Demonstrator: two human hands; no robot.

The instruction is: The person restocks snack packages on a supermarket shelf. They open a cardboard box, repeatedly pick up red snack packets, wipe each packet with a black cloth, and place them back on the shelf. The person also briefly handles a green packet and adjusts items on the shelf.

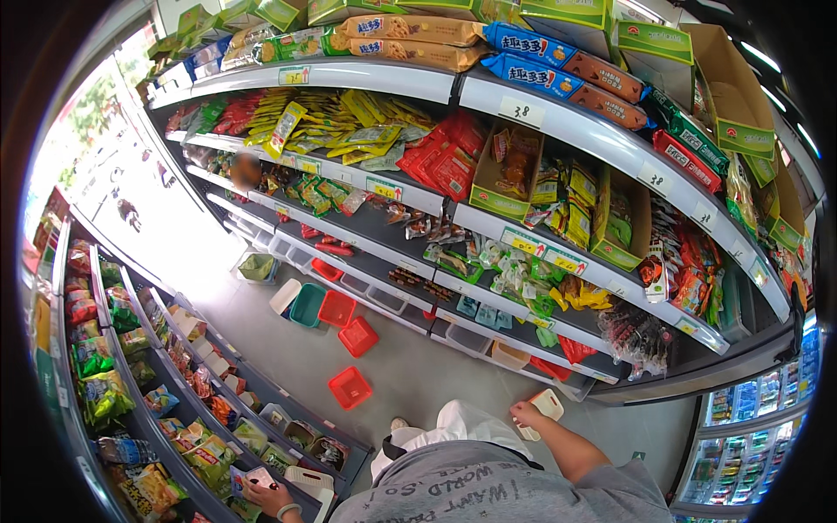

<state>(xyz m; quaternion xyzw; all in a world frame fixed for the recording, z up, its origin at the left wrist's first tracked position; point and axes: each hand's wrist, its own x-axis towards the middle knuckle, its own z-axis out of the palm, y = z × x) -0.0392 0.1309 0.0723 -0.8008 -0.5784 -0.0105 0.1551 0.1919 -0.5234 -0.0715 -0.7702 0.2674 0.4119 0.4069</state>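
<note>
My right hand is closed on the edge of a cream plastic basket, held low beside my right leg. My left hand reaches to the lower left shelf. Its fingers are closed around a small item with a white and pink face, too small to name. Just right of that hand, another cream slatted basket rests at the shelf's edge. Snack bags lie in the shelf row above the left hand.
Red plastic baskets and a teal one are scattered on the grey floor. A long curved rack of snack packs runs along the front and right. Lit drinks coolers stand at the far right.
</note>
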